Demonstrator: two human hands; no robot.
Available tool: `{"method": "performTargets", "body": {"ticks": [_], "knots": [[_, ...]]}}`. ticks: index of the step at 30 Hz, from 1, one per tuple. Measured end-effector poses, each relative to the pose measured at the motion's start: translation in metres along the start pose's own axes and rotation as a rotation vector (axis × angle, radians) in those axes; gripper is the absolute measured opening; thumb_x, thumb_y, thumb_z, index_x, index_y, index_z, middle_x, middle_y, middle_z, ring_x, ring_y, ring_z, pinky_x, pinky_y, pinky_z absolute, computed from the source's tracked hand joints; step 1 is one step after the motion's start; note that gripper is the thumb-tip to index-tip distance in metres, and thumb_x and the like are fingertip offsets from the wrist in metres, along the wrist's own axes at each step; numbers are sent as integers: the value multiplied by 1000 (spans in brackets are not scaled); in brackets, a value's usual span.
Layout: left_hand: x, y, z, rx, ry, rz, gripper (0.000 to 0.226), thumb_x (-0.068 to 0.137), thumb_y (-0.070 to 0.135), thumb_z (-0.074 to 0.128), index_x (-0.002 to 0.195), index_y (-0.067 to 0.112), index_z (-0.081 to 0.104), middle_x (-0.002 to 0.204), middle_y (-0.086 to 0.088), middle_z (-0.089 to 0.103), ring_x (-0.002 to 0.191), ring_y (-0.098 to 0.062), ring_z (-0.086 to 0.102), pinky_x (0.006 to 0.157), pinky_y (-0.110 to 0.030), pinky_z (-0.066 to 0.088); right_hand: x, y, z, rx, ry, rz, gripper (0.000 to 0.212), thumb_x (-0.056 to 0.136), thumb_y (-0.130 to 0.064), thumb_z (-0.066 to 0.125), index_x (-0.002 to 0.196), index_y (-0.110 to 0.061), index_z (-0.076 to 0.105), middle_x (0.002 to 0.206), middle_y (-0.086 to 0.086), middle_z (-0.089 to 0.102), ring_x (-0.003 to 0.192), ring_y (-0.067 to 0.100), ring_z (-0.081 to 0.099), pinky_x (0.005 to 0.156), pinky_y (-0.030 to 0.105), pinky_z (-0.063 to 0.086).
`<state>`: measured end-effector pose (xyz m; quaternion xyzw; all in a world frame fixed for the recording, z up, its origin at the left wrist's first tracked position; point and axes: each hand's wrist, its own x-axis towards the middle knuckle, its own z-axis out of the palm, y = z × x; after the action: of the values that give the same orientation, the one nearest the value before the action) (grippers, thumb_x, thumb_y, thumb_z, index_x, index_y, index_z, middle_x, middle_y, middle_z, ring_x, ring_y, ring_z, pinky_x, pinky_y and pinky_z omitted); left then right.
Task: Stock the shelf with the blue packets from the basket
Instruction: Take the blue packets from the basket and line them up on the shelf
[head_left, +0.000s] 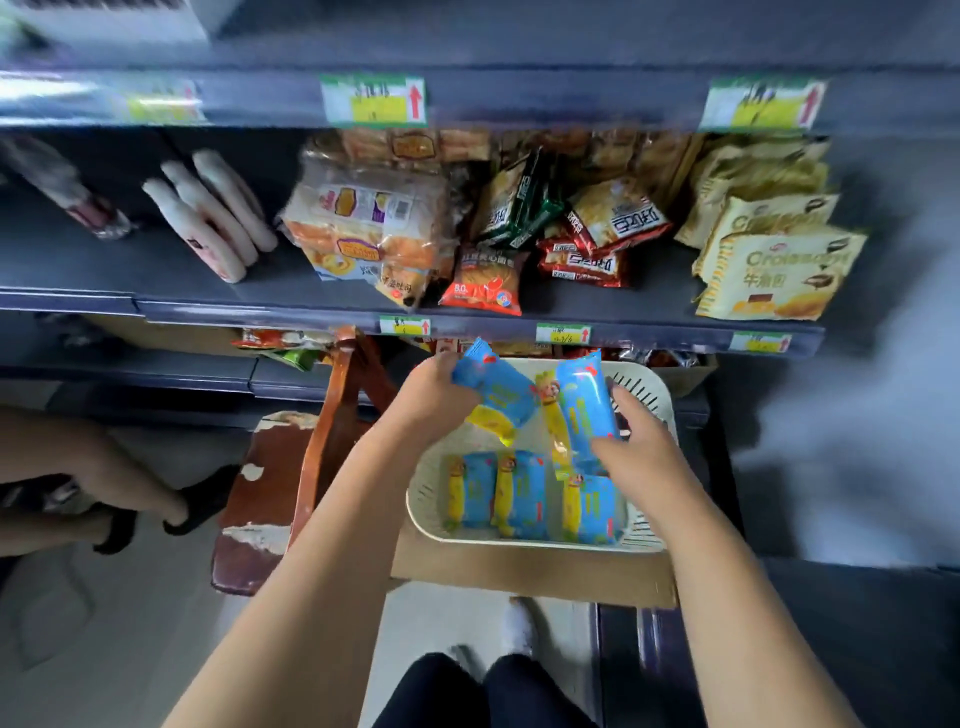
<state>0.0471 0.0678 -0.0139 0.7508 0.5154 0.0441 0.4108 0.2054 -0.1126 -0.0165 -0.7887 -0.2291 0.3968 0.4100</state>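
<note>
A cream slotted basket (655, 400) sits on a cardboard box below the shelf. Three blue-and-yellow packets (522, 493) lie side by side in its near half. My left hand (434, 395) grips one blue packet (496, 387) by its upper end, tilted above the basket. My right hand (641, 452) holds another blue packet (587, 402) upright over the basket's right side. The dark shelf (156, 270) above carries snack bags in its middle and right parts, with bare board at the left.
White rolls (208, 213), bread bags (363, 228), red snack bags (582, 260) and yellow croissant bags (774, 270) fill the shelf. A worn wooden stool (291, 467) stands left of the basket. Another person's legs (104, 483) are at the far left. The cardboard box (530, 571) supports the basket.
</note>
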Motion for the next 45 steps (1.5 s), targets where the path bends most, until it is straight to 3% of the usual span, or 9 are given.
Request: {"method": "performTargets", "body": {"ticks": [3,6,11,18,26,31,35,39,45], "knots": [[-27,18,-21,-146,2,66,16,83,8,67,98,12,66,81,-2,63,65,-10,54,56,-22,42,-20,-28,-25,81,140,-98,59,85,-4,67,133,-37,57,113,-5,69,95,12,70,86,41,60],[-51,24,-34,-292,-10,118,16,78,11,70,94,12,70,91,-15,72,74,-21,66,71,-40,59,-46,-45,-36,214,263,-207,35,83,-10,77,106,-35,67,109,-7,73,101,11,72,89,43,60],[-93,21,-45,-447,-68,184,23,79,5,75,94,22,72,95,-10,76,89,-31,75,85,-57,61,-108,-55,-36,247,366,-300,24,89,-11,76,100,-31,70,104,-4,76,95,15,75,82,45,63],[-180,8,-56,-441,-205,349,22,85,-5,72,96,13,69,96,-19,76,90,-37,74,83,-51,62,-232,-50,-12,361,568,-367,24,90,-7,74,103,-27,74,104,-2,77,93,16,75,68,28,57],[-286,27,-35,-533,-379,524,23,84,-8,70,100,8,70,97,-23,75,90,-41,73,82,-50,63,-384,-31,-14,364,847,-423,23,90,-11,73,100,-32,74,102,-6,76,94,16,74,75,34,58],[-360,66,2,-639,-571,590,26,86,-10,67,100,12,70,88,-5,78,81,-25,72,78,-40,60,-486,-16,-43,324,1019,-446,24,92,-7,72,102,-28,74,102,-7,76,88,7,70,73,27,54],[-435,96,35,-704,-717,662,25,88,-12,66,101,9,70,92,-7,78,77,-18,74,68,-26,60,-569,11,-72,272,1127,-465,23,92,-5,72,109,-20,73,108,-6,76,96,10,72,79,24,57],[-525,125,76,-722,-824,705,24,89,-13,65,96,9,68,92,-11,76,75,-19,72,68,-27,61,-658,52,-103,164,1219,-467,27,92,-4,72,107,-26,71,111,-10,76,107,5,70,91,32,56],[-688,149,141,-730,-1006,755,26,88,-13,63,104,5,70,95,-10,79,82,-22,74,72,-29,60,-806,119,-139,50,1314,-399,40,92,-2,71,103,-40,71,110,-23,72,108,-8,65,89,19,52]]}}
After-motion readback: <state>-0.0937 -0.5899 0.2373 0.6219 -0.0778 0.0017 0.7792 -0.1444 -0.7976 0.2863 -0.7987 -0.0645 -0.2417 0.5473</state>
